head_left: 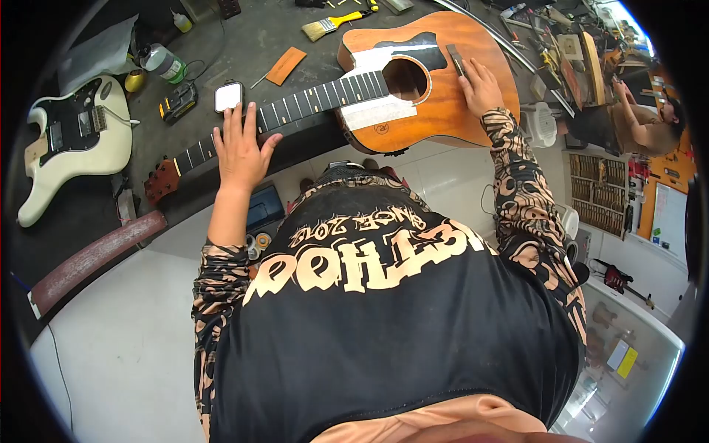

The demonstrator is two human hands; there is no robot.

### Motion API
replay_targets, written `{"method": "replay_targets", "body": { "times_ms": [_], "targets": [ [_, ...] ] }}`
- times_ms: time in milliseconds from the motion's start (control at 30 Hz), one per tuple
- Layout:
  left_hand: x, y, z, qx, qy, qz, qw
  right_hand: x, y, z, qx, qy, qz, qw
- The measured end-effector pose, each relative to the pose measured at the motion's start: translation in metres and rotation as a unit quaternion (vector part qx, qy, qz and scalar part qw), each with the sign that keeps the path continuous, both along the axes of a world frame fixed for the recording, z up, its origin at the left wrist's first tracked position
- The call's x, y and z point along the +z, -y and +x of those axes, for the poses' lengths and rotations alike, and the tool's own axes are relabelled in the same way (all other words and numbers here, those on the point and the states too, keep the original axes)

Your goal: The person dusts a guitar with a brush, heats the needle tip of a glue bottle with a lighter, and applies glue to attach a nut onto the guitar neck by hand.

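Note:
An acoustic guitar (pixel 473 96) lies face up on the dark workbench, its neck pointing left. White tape or sheet covers the top on both sides of the fretboard end. My left hand (pixel 244 148) rests on the fretboard (pixel 306 102) with its fingers spread, holding nothing. On the guitar top, right of the soundhole, my right hand (pixel 481 87) lies with its fingers apart beside the bridge (pixel 455 59). A small white square item with a dark edge (pixel 229 97) sits just above my left fingertips.
A cream electric guitar body (pixel 77 140) lies at the left. Nearby are a yellow-black tool (pixel 179 102), a bottle (pixel 164 63), an orange-brown piece (pixel 286 66) and a brush (pixel 334 26). Another person (pixel 642 125) is at the right, near scattered tools.

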State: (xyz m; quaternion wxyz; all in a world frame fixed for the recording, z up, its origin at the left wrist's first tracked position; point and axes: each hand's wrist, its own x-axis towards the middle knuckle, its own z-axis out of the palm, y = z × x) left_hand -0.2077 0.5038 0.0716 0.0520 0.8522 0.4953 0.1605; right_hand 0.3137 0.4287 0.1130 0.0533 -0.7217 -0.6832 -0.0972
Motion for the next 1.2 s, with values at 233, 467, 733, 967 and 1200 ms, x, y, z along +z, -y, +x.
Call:
{"method": "replay_targets", "body": {
  "times_ms": [233,467,733,967,1200],
  "targets": [
    [-0.028,0.018,0.062,0.059,-0.065,-0.040,0.995,-0.006,0.013,0.003,-0.018,-0.012,-0.012,1.000],
    [-0.018,0.030,0.158,0.077,-0.050,-0.101,0.991,0.002,0.064,0.019,-0.036,-0.183,0.070,0.980],
    [0.001,0.049,0.210,-0.008,-0.008,-0.134,0.991,0.037,0.072,0.111,-0.090,-0.170,0.135,0.972],
    [0.006,0.159,0.134,0.158,-0.036,-0.197,0.967,0.051,-0.088,0.102,0.122,-0.201,0.119,0.965],
    [-0.015,0.379,0.105,0.478,-0.024,-0.366,0.798,-0.058,-0.321,-0.054,0.249,0.034,-0.249,0.935]
  ]
}}
